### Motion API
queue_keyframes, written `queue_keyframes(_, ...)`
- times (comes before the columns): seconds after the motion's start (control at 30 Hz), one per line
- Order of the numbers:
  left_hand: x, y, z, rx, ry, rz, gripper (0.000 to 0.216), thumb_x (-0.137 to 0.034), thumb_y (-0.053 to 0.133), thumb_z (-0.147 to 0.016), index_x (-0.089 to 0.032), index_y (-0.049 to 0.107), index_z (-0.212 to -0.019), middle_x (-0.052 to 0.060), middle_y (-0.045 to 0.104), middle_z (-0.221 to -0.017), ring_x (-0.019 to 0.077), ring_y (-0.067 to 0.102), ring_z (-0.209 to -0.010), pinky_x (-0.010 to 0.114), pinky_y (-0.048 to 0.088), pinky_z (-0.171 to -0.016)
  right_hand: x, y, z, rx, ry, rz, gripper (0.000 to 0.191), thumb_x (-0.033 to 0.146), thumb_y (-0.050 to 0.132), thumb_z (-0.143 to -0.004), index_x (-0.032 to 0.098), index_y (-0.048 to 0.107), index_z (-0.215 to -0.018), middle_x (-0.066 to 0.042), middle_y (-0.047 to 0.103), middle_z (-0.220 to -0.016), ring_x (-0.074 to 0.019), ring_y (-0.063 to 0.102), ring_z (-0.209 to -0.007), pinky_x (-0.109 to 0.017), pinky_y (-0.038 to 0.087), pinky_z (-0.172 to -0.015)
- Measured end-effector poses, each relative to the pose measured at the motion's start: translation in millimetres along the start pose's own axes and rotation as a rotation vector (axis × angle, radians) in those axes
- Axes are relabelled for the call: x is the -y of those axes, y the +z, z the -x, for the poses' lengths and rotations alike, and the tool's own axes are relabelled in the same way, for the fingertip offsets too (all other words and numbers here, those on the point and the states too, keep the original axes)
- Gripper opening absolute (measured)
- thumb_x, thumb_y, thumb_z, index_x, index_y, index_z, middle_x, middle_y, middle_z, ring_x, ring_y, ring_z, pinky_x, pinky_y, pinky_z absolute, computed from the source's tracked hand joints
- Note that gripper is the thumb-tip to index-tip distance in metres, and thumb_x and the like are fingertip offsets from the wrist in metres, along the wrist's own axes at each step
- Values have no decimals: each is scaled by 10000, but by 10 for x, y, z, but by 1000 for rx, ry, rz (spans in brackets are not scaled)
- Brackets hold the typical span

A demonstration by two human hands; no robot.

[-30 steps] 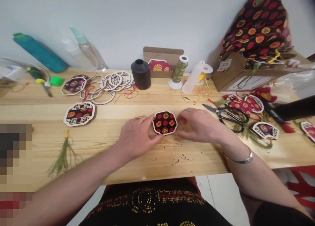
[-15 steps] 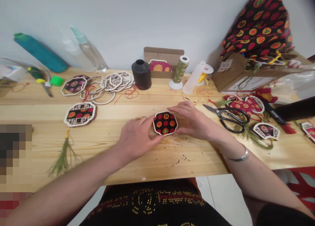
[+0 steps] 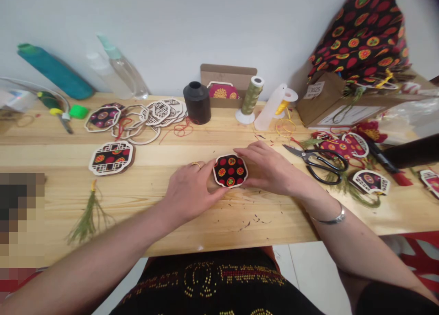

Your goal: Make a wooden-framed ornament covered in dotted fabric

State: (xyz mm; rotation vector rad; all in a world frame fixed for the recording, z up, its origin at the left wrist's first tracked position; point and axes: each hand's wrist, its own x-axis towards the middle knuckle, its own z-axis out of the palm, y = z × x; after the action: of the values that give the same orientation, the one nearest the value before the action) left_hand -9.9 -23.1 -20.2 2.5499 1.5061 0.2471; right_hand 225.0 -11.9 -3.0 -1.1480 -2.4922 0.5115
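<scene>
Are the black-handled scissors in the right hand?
No, the right hand is at the patterned piece, and the scissors lie apart from it.

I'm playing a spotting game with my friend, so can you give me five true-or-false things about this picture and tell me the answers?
1. The left hand and the right hand are both at the edges of the white-rimmed patterned piece. True.
2. The scissors lie left of the left hand. False: the scissors lie to the right of the right hand.
3. A green tassel lies on the table. True.
4. The gold ring is on the right hand. False: the gold ring is on the left hand.
5. The black spool stands left of the olive-green thread spool. True.
</scene>
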Motion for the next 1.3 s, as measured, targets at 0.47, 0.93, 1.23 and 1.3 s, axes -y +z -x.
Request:
queue_keyframes(0.47,29,20,-4,30,6,-19,690,-648,582,-815,-157,575,-1299,110,728,-1049,299,684,-963,421,521,-833,92,-35,-8,55,53,67,576,334,708,-824,85,524,-1310,-174,646,-1173,-307,537,-1061,-455,498,-911)
queue_keyframes(0.93,13,-3,15,19,5,-30,677,-633,546,-833,-154,561,-1311,106,732,-1050,302,688,-942,423,523,-820,125,-34,-19,73,92,72,594,342,720,-816,79,520,-1309,-168,641,-1215,-312,539,-1082,-467,492,-935)
queue_keyframes(1.23,19,10,0,13,19,-27,663,-640,537,-835,-168,572,-1299,98,736,-1009,295,692,-908,410,519,-796,152,-47,-24,84,93,72,546,315,715,-809,73,544,-1268,-162,645,-1197,-298,538,-1067,-438,486,-939)
queue_keyframes(1.3,17,7,3,19,16,-26,658,-637,536,-836,-172,571,-1300,96,736,-1010,293,691,-910,410,517,-798,152,-43,-27,92,101,68,545,315,715,-810,78,543,-1270,-156,642,-1197,-296,538,-1071,-432,483,-940)
